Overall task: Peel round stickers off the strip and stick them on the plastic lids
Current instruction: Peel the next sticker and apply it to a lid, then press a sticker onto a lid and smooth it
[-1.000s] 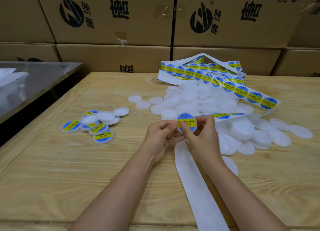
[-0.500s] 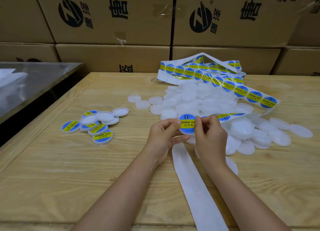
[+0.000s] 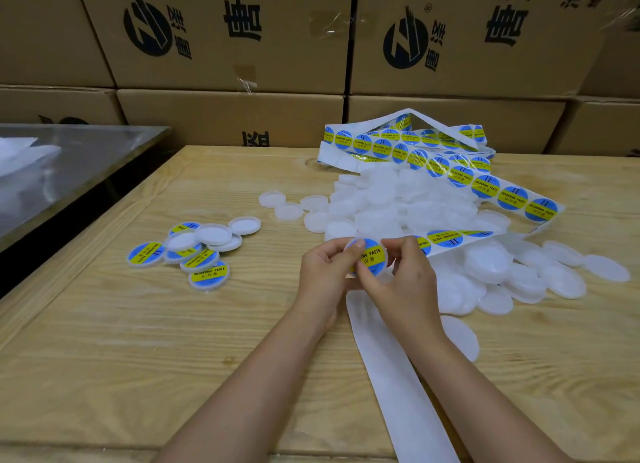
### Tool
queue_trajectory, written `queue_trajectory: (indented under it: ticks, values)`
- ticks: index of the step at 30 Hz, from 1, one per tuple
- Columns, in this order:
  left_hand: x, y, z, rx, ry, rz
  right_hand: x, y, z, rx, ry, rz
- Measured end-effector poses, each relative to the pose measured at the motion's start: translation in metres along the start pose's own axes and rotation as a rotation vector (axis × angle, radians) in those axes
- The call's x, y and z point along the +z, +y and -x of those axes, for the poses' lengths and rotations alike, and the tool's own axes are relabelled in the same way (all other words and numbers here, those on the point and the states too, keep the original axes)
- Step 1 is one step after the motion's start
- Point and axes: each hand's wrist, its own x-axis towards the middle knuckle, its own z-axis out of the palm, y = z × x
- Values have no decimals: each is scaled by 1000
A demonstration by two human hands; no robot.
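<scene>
Counter: pale wood; carries every item listed below.
Bare backing strip: white, no stickers on it; runs from the near edge up beside the right forearm to the hands.
Loose lid: white, flat on the counter, just beside the right forearm.
Left grip: fingers curled round the left side of the held lid; thumb tip pressed on the sticker.
Right grip: thumb and fingers clamped on the same lid at its right and lower edge.
Held lid: raised off the counter between both hands, face tilted towards the camera; the round blue-and-yellow sticker reads SOLDERING PASTE.
Labelled lids: small cluster to the left, well apart from the hands; some sticker-up, some showing white.
Bare lid pile: large white heap beyond and right of the hands.
Sticker strip: folded over the heap; its near end reaches the hands.
Steel surface: far left, beside the counter.
Cartons: stacked behind the counter, printed in black.
</scene>
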Motion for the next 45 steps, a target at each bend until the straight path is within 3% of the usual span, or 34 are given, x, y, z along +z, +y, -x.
queue_trajectory:
  ticks: [5, 9, 11, 13, 16, 25, 32, 36, 38, 41, 45]
  values:
    - [-4, 4, -5, 64, 77, -66, -1, 1, 3, -81, 20, 113]
    - [-18, 11, -11, 217, 252, -176, -8, 9, -2, 26, 81, 118]
    - [-35, 18, -14, 369, 326, -398, -13, 14, -7, 88, 136, 113]
    - [-61, 26, -20, 555, 381, -766, -18, 19, -12, 160, 169, 77]
    - [-103, 37, -29, 658, 557, -1108, -23, 24, -17, 249, 190, -22]
    - [-134, 35, -30, 329, 750, -1444, -30, 33, -24, 364, 233, -160]
    - [-135, 30, -33, 254, 797, -1597, -28, 39, -27, 423, 281, -219]
    - [-128, 29, -33, 387, 754, -1567, -28, 35, -27, 385, 289, -244]
    - [-114, 28, -32, 588, 668, -1524, -28, 34, -27, 341, 287, -231]
    - [-79, 20, -27, 857, 434, -1404, -26, 31, -24, 284, 260, -194]
    - [-34, 2, -16, 883, 88, -1196, -22, 24, -20, 246, 174, -207]
